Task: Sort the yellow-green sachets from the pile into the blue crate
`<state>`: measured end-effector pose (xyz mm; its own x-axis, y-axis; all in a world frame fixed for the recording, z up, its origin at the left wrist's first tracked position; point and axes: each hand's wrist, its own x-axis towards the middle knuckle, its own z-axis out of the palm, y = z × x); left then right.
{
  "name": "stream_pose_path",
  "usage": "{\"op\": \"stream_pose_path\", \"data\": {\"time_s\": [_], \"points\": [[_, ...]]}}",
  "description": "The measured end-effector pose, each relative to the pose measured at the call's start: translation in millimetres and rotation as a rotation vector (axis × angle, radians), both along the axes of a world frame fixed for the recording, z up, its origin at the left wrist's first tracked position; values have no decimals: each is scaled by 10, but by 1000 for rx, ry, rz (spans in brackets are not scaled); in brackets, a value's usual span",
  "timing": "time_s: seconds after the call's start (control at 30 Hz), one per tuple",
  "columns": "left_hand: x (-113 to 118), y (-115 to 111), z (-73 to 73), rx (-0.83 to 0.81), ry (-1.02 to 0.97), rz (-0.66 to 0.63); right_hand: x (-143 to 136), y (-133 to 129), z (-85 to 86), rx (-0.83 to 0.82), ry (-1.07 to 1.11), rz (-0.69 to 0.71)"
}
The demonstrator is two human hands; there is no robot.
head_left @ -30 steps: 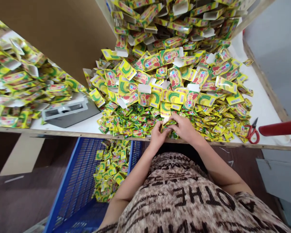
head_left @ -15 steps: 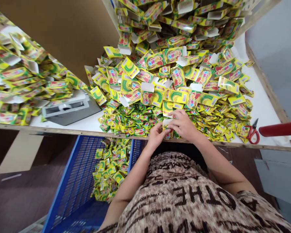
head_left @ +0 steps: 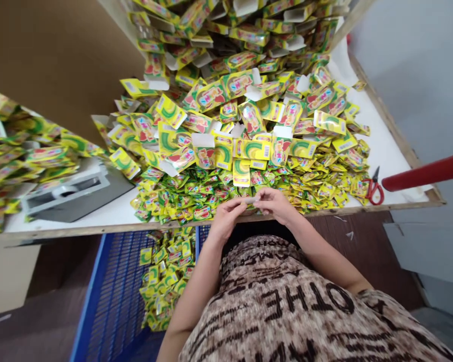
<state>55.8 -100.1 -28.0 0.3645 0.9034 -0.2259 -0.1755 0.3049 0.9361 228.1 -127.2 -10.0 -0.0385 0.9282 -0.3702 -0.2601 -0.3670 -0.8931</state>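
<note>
Between my two hands, at the front edge of the table, is a small candy box (head_left: pixel 250 200), its pale flap end facing up. My left hand (head_left: pixel 228 213) pinches it from the left. The fingers of my right hand (head_left: pixel 274 205) close on its right side. Just beyond my hands lies a heap of small green and yellow candy sachets (head_left: pixel 189 193). Behind these, yellow-green printed boxes (head_left: pixel 251 149) are piled up, many with white flaps open. Most of the held box's body is hidden by my fingers.
A blue crate (head_left: pixel 107 286) with filled packs (head_left: pixel 169 281) stands below the table at left. Red-handled scissors (head_left: pixel 375 191) lie at right by a red bar (head_left: pixel 425 172). A grey tape dispenser (head_left: pixel 68 191) and a brown carton (head_left: pixel 56 55) are at left.
My view has shifted, so the table contents appear further left. Both hands have drawn nearer my body with the box, and my right hand has moved from above it to its right side.
</note>
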Motion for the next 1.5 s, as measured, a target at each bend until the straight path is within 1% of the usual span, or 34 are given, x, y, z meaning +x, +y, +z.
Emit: {"op": "stream_pose_path", "data": {"time_s": [0.07,0.1,0.17,0.2,0.23,0.3,0.33,0.43,0.6,0.67,0.73,0.8,0.87,0.97,1.07,1.17,1.27,1.33,1.4,1.5], "points": [[-14,35,18,-65,-21,-37,-39,25,-12,-87,90,35],[-14,48,18,-76,-28,-31,-58,38,-14,-98,88,15],[-6,61,-1,-56,-32,15,-92,60,-20,-31,8,-85],[-1,62,-17,-27,-25,50,-103,66,-24,32,-46,-119],[3,61,-34,13,-6,95,-109,72,-30,101,-97,-120],[7,58,-65,119,70,194,-105,82,-42,212,-168,-67],[10,57,-74,177,122,230,-99,89,-50,242,-191,-44],[31,60,-81,314,265,258,-89,128,-81,266,-252,-37],[91,100,-78,357,293,272,-107,189,-166,310,-460,-92],[89,125,-84,412,307,249,-102,185,-196,343,-493,-105],[61,146,-94,508,320,205,-85,160,-211,397,-474,-97],[16,155,-110,613,326,171,-69,124,-208,457,-456,-91],[-31,154,-131,684,332,146,-64,86,-196,507,-476,-98],[-76,146,-162,705,345,106,-89,46,-182,551,-548,-100],[-92,141,-178,700,344,98,-129,1,-206,589,-635,-92],[-116,119,-189,714,354,67,-132,-98,-271,702,-750,-69],[-160,71,-234,778,372,-10,-72,-226,-325,815,-848,-8],[-182,37,-288,850,378,-41,-9,-278,-332,831,-880,29],[-185,15,-346,915,392,-40,54,-273,-314,811,-871,35],[-161,8,-398,945,455,-9,133,-151,-241,769,-830,0]]}}
